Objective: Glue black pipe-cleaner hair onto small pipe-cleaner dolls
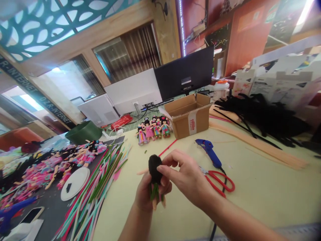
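Note:
A small doll with a black fuzzy head (154,167), a green skirt and peach limbs is held over the pale yellow table (125,201). My left hand (145,190) is closed around its body from below. The thumb and forefinger of my right hand (183,172) pinch the right edge of the black head. A thin red strip (168,148) shows just behind the right fingers. To the right lie a blue glue gun (212,152) and red-handled scissors (218,180).
Finished dolls (153,129) stand beside an open cardboard box (190,117). Colourful pipe cleaners (100,187) and a white plate (75,184) are at left. Black stems (265,117) and peach stems (255,140) lie right. Monitors (185,73) stand behind; a cord runs near my right forearm.

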Demonstrator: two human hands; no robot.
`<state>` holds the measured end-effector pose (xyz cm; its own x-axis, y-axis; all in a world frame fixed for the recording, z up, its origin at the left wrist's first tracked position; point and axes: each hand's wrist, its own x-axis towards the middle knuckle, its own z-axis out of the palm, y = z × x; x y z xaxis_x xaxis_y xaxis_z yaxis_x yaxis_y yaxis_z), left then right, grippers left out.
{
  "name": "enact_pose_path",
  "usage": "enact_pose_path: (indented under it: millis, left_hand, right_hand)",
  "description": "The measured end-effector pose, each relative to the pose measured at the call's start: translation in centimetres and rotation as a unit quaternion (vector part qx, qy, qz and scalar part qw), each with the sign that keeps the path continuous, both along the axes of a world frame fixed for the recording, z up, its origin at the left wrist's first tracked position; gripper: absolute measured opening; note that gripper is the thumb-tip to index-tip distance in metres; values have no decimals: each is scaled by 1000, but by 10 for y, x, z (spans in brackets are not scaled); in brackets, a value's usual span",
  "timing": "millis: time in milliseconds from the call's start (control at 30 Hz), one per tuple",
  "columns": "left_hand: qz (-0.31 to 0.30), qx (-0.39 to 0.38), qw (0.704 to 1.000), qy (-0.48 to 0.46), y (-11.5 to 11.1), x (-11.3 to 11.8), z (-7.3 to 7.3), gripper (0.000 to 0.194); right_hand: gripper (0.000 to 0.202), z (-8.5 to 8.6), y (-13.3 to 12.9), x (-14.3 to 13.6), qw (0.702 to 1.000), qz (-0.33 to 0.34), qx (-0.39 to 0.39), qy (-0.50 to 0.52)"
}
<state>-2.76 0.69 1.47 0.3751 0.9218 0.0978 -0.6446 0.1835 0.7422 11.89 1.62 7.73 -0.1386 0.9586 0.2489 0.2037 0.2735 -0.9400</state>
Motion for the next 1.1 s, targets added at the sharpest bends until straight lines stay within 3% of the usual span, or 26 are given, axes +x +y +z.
enact_pose_path:
  millis: [200, 333, 433, 567, 667, 733, 867, 967, 1100]
  left_hand:
    - [32, 18, 998, 55, 3, -4, -4, 40]
    - [48, 19, 998, 42, 4, -5, -8, 34]
    - [51, 8, 998, 39, 4, -5, -12, 33]
    - [74, -38, 996, 37, 4, -6, -15, 38]
    - [68, -91, 993, 20, 3, -4, -12, 42]
    - [55, -98, 994, 7, 1, -1, -7, 45]
    - [60, -85, 993, -48, 0, 8, 1, 39]
    - [39, -91, 994, -57, -1, 12, 4, 35]
    - [-2, -106, 994, -41, -3, 12, 0, 37]
  right_hand:
    - [11, 0, -3, -5, 987, 46, -116, 99]
    - [12, -5, -3, -6, 983, 52, -129, 122]
    - [11, -11, -2, -6, 995, 15, -70, 69]
    - [11, -17, -4, -5, 997, -33, 72, -13]
    - [9, -17, -7, -3, 988, -7, 151, -30]
    - [12, -15, -7, 1, 987, 15, 163, -6]
    - [11, -16, 3, 12, 994, 5, 91, 67]
    - [6, -20, 14, 18, 991, 41, -7, 124]
    - [32, -23, 20, 22, 978, 118, -90, 146]
